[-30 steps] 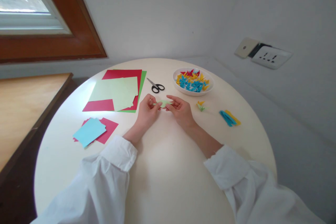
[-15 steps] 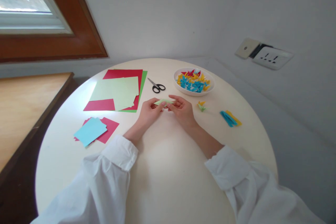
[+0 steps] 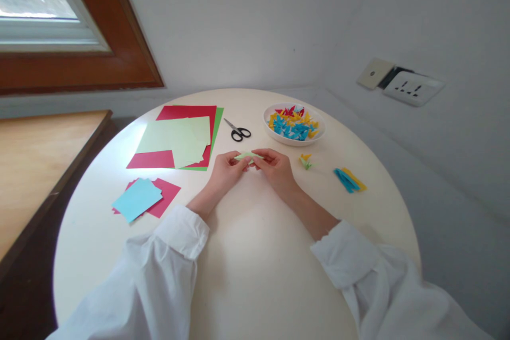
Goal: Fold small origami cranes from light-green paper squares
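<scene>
My white sleeves (image 3: 171,255) lie nearest to me on the round cream desk (image 3: 255,276). In the middle of the desk my left hand (image 3: 225,170) and my right hand (image 3: 275,167) meet. Both hands are closed in a pinch on a small pale green folded paper (image 3: 247,156), each one gripping one end of it with thumb and fingertips. The paper is between the two hands, just above the desk surface.

To the left there is a light blue square paper (image 3: 135,199) that lies on top of some small red papers (image 3: 165,196). To the right, near my right hand, there is a tiny yellow and green folded figure (image 3: 305,161), and farther right a few blue and yellow folded strips (image 3: 348,179).

Behind my hands lies a stack of big red, light green and green sheets (image 3: 179,138). Beside it are black scissors (image 3: 238,131), and then a white bowl (image 3: 294,142) full of coloured folded pieces. On the wall at the far right is a white socket (image 3: 412,87).
</scene>
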Demonstrator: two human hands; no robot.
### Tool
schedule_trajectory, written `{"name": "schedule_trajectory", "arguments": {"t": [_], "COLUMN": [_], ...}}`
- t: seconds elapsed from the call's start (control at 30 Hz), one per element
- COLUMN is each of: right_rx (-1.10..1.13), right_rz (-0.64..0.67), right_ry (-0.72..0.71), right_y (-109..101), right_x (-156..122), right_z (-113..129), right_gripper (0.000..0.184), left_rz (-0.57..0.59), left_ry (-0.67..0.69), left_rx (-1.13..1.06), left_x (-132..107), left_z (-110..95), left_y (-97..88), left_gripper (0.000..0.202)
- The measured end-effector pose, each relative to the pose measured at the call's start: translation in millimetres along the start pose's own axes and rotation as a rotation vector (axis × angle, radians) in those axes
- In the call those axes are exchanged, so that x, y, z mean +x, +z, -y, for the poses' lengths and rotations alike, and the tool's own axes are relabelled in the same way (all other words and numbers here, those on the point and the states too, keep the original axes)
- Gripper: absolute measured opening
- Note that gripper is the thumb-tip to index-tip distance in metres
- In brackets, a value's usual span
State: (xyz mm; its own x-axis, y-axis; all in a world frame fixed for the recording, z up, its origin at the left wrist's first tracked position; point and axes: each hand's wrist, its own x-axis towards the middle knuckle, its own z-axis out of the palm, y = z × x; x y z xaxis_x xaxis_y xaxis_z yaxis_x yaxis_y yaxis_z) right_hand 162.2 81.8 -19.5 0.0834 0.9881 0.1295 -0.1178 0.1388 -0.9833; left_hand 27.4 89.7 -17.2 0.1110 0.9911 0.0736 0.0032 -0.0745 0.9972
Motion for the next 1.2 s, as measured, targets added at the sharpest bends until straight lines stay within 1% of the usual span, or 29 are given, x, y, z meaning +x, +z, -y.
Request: {"name": "schedule_trajectory", "arguments": {"t": [0.1, 0.17, 0.27, 0.37, 0.43, 0.53, 0.6, 0.67, 0.8, 0.9, 1.0, 1.07, 1.2], "right_rx": [0.025, 0.05, 0.084, 0.067, 0.032, -0.03, -0.079, -0.111, -0.083, -0.082, -0.075, -0.053, -0.007], "right_rz": [-0.051, -0.087, -0.113, -0.083, -0.047, 0.011, 0.044, 0.048, -0.004, -0.015, 0.006, 0.034, 0.08], "right_ry": [0.012, 0.028, 0.046, 0.052, 0.054, 0.042, 0.006, -0.036, -0.078, -0.091, -0.093, -0.088, -0.083], "right_y": [-0.1, -0.3, -0.1, 1.5, 2.8, 3.8, 3.6, 2.7, 0.9, -0.1, 0.0, 0.6, 2.3], "right_x": [0.9, 1.6, 1.8, 0.5, -0.8, -2.2, -2.2, -1.7, -0.2, 0.3, -0.2, -0.9, -1.9], "right_z": [0.2, 0.3, 0.0, -0.3, -0.2, 0.3, 0.6, 0.7, -0.4, -1.0, 0.4, 2.2, 4.3], "right_gripper": [0.02, 0.021, 0.024, 0.027, 0.026, 0.023, 0.021, 0.019, 0.017, 0.019, 0.023, 0.025, 0.027], "left_rz": [-0.008, -0.018, -0.004, 0.02, 0.002, -0.031, -0.031, -0.025, -0.006, -0.008, 0.005, 0.027, 0.082], "left_ry": [-0.06, -0.083, -0.071, -0.03, -0.02, -0.039, -0.061, -0.079, -0.081, -0.096, -0.11, -0.118, -0.136], "left_rx": [-0.173, -0.248, -0.221, -0.152, -0.146, -0.208, -0.254, -0.284, -0.314, -0.33, -0.353, -0.375, -0.409], "left_x": [1.8, 2.2, 1.3, 0.4, 0.6, 1.7, 2.4, 2.7, 3.0, 3.8, 4.5, 4.4, 2.9], "left_z": [1.7, 1.4, -0.1, -0.6, -0.3, -0.2, -0.7, -1.2, 0.2, 1.9, 1.5, -0.1, -3.9], "left_y": [-0.8, -1.4, -1.6, -1.6, -1.7, -1.8, -2.0, -2.2, -2.7, -3.2, -4.0, -4.6, -5.6], "left_gripper": [0.031, 0.034, 0.029, 0.023, 0.023, 0.024, 0.025, 0.026, 0.028, 0.039, 0.036, 0.032, 0.03]}}
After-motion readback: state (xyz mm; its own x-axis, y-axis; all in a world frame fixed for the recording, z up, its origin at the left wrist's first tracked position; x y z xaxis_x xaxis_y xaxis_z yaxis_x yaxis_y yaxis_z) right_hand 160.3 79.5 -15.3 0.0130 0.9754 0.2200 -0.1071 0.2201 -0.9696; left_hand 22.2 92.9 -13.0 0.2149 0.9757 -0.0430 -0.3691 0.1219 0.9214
